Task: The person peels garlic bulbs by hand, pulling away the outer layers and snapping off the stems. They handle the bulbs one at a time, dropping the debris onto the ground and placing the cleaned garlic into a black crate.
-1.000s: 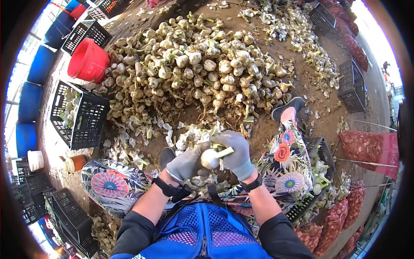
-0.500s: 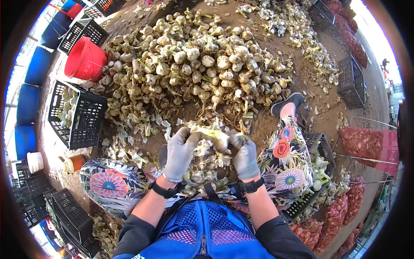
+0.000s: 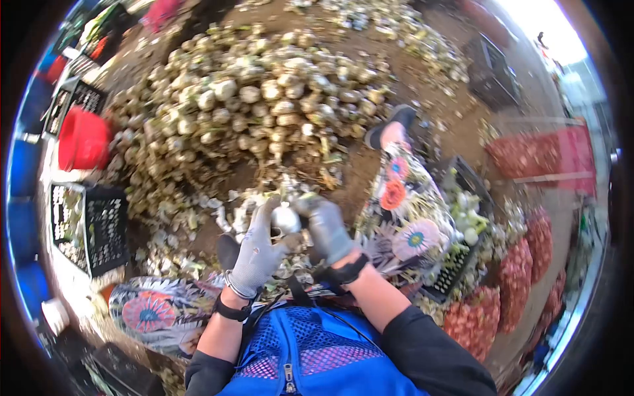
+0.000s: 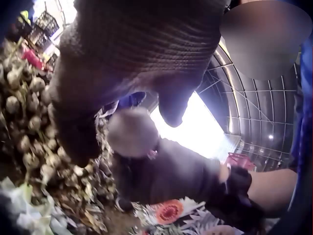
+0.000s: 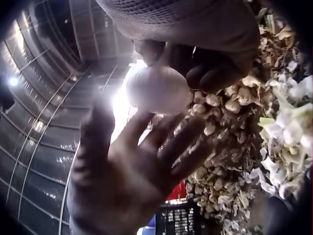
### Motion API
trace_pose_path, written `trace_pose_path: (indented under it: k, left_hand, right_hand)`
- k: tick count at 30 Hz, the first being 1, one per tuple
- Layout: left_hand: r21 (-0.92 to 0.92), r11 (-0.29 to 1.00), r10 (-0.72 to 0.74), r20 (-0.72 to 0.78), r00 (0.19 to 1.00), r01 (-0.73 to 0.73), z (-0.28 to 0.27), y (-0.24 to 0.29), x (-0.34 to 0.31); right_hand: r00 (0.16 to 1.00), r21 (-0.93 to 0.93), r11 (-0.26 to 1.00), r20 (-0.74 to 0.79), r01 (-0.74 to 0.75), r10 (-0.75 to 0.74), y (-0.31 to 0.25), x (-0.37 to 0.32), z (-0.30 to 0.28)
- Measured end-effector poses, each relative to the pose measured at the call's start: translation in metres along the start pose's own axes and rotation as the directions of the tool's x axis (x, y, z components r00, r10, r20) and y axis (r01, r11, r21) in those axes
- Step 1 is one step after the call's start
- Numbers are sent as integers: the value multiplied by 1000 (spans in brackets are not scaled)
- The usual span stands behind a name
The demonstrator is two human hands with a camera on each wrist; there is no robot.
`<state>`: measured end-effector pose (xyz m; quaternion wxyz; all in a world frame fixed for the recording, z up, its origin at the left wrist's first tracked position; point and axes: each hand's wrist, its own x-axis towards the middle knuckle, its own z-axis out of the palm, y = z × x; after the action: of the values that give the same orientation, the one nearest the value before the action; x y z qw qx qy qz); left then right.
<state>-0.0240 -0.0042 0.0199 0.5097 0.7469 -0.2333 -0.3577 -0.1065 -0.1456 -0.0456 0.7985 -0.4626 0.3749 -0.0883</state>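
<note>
A white, cleaned garlic bulb point(image 3: 285, 221) sits between my two gloved hands in the head view, above peelings on the ground. My right hand point(image 3: 327, 231) pinches it at its top with curled fingers, as the right wrist view shows of the bulb point(image 5: 159, 90). Around its other side my left hand point(image 3: 257, 257) is spread, thumb and fingers apart. In the left wrist view, a gap shows between those fingers and the bulb point(image 4: 132, 132). Ahead lies a big heap of soil-stained garlic bulbs point(image 3: 251, 99).
A black crate point(image 3: 469, 218) with pale bulbs and green stems stands by my right leg, with red mesh sacks point(image 3: 472, 323) beyond. To the left are a red bucket point(image 3: 84, 140) and another black crate point(image 3: 105, 231). Peelings point(image 3: 175, 254) litter the ground.
My hands first held the bulb together, then drew apart with leafy skin stretched between them. Now the bulb shows whiter and the left fingers are spread. The head view has turned right.
</note>
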Motion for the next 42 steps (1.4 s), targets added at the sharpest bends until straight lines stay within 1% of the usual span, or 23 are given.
trace_pose_path:
  k: [2, 5, 7, 8, 9, 11, 12, 14, 16, 18, 20, 21, 24, 26, 28, 29, 30, 34, 36, 37, 38, 40, 42]
  left_hand:
    - [-161, 984, -71, 56, 996, 79, 9, 11, 1]
    - [-435, 895, -81, 64, 995, 100, 8, 13, 0]
    - [-382, 922, -45, 56, 997, 63, -2, 8, 6]
    - [-371, 928, -19, 35, 999, 31, -3, 4, 10]
    - [-308, 951, 2, 35, 999, 9, -3, 4, 11]
    - [-376, 927, 20, 62, 998, 5, 3, -3, 16]
    - [-438, 899, 31, 71, 997, 4, 4, -5, 17]
    - [-504, 864, 9, 25, 1000, 5, 3, 3, 13]
    - [-509, 854, -117, 22, 993, 111, -7, -5, 10]
    - [-542, 832, -169, -42, 985, 119, -9, -6, 12]
    - [-530, 831, -229, -50, 972, 169, -11, -6, 16]
    - [-557, 802, -276, -25, 961, 216, -8, -10, 19]
    - [-608, 776, -210, -1, 978, 166, 3, -21, 28]
    - [-618, 768, -203, 14, 979, 168, 4, -34, 32]
    - [-594, 778, -262, -10, 965, 205, 3, -42, 37]
    - [-580, 775, -310, -5, 951, 250, 1, -42, 39]
    - [-565, 780, -339, -17, 941, 270, 0, -45, 42]
    - [-470, 818, -403, -55, 914, 333, -4, -63, 52]
    - [-492, 796, -412, -17, 911, 351, -3, -62, 58]
    - [-527, 782, -393, -3, 920, 332, -3, -60, 60]
    - [-531, 779, -396, -2, 918, 335, 0, -60, 63]
    - [-424, 894, -221, -135, 966, 146, 5, -60, 71]
    - [-482, 857, -251, -86, 964, 181, 4, -46, 75]
  right_hand:
    - [998, 186, 981, -3, 55, -55, -8, -13, 11]
    - [977, 138, 969, -76, 206, -197, -52, -33, -19]
    - [935, 275, 906, -242, 322, -259, -78, -43, -48]
    - [873, 242, 855, -302, 460, -384, -94, -49, -56]
    - [868, 111, 894, -320, 433, -381, -110, -59, -68]
    - [742, -129, 807, -331, 577, -583, -129, -78, -88]
    - [623, -331, 788, -485, 519, -614, -133, -83, -104]
    - [467, -303, 745, -624, 594, -626, -143, -98, -145]
    - [235, -410, 764, -785, 498, -574, -163, -119, -166]
    - [86, -629, 692, -715, 355, -694, -164, -135, -211]
    - [12, -657, 616, -680, 435, -733, -172, -128, -197]
    - [20, -745, 592, -617, 309, -787, -169, -120, -187]
    - [555, -575, 695, -438, 432, -707, -147, -60, -153]
    - [746, -278, 848, -405, 451, -529, -132, 8, -102]
    - [875, -381, 883, -281, 275, -394, -97, 87, -88]
    - [818, -722, 638, -181, 266, -546, -82, 126, -83]
    - [788, -852, 440, -54, 283, -613, -74, 154, -76]
    - [816, -976, -92, 216, 198, -536, -66, 221, -49]
    - [811, -967, 28, 198, 255, -550, -63, 244, -60]
    - [806, -953, 191, 82, 236, -586, -63, 246, -62]
    - [809, -953, 189, 84, 235, -582, -63, 241, -67]
    - [950, -710, 679, -43, 188, -309, -59, 216, -78]
    - [995, -245, 964, 36, 100, -94, -58, 158, -62]
